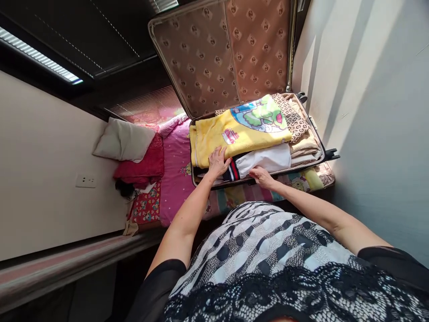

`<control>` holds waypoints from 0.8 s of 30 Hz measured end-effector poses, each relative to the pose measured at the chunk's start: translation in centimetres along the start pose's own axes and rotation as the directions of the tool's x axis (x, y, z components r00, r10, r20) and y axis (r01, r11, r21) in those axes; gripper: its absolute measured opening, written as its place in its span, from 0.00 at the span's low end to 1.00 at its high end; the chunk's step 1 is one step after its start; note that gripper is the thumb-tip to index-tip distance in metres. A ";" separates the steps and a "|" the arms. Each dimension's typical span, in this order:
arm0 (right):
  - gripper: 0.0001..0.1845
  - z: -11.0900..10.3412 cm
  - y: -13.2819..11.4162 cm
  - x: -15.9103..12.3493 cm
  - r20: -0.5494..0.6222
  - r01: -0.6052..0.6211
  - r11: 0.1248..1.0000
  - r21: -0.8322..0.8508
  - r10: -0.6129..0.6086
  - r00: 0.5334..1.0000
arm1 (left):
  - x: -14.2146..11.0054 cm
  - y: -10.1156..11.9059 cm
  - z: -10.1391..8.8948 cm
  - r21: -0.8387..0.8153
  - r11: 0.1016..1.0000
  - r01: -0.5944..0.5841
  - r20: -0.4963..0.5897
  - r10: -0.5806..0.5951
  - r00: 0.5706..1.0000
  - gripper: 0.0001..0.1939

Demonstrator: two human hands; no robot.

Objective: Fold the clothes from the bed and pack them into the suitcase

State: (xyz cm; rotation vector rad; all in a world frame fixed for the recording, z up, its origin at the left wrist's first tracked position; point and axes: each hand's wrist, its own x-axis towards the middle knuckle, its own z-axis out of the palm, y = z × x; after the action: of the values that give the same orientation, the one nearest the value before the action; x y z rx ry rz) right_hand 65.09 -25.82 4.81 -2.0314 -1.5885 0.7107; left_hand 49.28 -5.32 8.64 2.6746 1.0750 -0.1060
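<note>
An open suitcase (231,183) lies on the bed, packed with folded clothes. Across its middle is a folded yellow towel (209,134) with a cartoon print. My left hand (218,163) rests on the towel's near edge, fingers spread, beside a dark garment with a red and white striped band (233,171). Near the suitcase's front rim, my right hand (263,177) has its fingers closed at the lower edge of a white garment (273,158). Its fingertips are partly hidden. A brown-patterned cloth (292,118) and folded beige clothes (306,147) fill the right end.
The raised suitcase lid (208,53) leans back toward the dark blinds. A grey pillow (125,138) and red bedding (140,172) are at the left on the pink bed sheet (174,179). Walls stand close on both sides, with a socket (86,180) at left.
</note>
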 end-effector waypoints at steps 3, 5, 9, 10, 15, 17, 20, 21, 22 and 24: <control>0.22 -0.2 -1.0 -0.7 -0.159 0.033 0.940 0.340 0.022 0.987 | 0.4 0.4 -0.9 0.026 0.999 0.018 0.046 -0.019 0.999 0.33; 0.27 -1.3 -2.3 -1.6 -0.203 0.085 0.870 0.486 0.018 0.979 | 1.1 0.8 -1.9 0.045 0.999 0.028 0.056 -0.030 0.998 0.30; 0.24 -6.0 -5.6 -4.4 -0.259 0.179 0.759 0.627 -0.013 0.966 | 4.0 1.8 -4.1 0.046 0.998 -0.047 -0.034 0.049 0.998 0.28; 0.23 -7.3 -6.3 -5.2 -0.280 0.197 0.754 0.627 -0.018 0.960 | 5.1 2.2 -4.5 0.034 0.997 -0.075 -0.054 0.077 0.996 0.28; 0.23 -10.9 -8.0 -5.0 -0.377 0.282 0.805 0.522 -0.079 0.923 | 11.9 4.7 -5.0 -0.025 0.989 -0.144 -0.044 0.143 0.989 0.33; 0.24 -10.9 -7.8 -2.6 -0.403 0.281 0.803 0.526 -0.056 0.913 | 14.9 5.4 -5.0 -0.055 0.990 -0.129 -0.028 0.128 0.991 0.37; 0.24 -10.8 -7.0 1.8 -0.414 0.260 0.783 0.565 -0.003 0.910 | 18.7 5.8 -4.9 -0.114 0.988 -0.108 -0.026 0.106 0.994 0.41; 0.24 -10.8 -6.7 3.2 -0.417 0.254 0.772 0.582 0.016 0.909 | 19.6 5.8 -4.6 -0.129 0.985 -0.116 -0.019 0.114 0.993 0.41; 0.24 -10.9 -6.4 4.6 -0.416 0.244 0.760 0.603 0.037 0.909 | 20.3 5.8 -4.2 -0.143 0.981 -0.133 0.005 0.135 0.991 0.41; 0.24 -11.1 -5.5 7.5 -0.398 0.211 0.733 0.647 0.088 0.913 | 20.6 5.8 -2.7 -0.171 0.966 -0.193 0.072 0.208 0.975 0.39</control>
State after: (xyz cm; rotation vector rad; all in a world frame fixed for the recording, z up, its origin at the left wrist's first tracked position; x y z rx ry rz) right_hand 69.75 -17.70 15.94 -1.4340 -0.9428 0.6597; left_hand 68.14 5.20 9.10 2.5863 0.7463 -0.0938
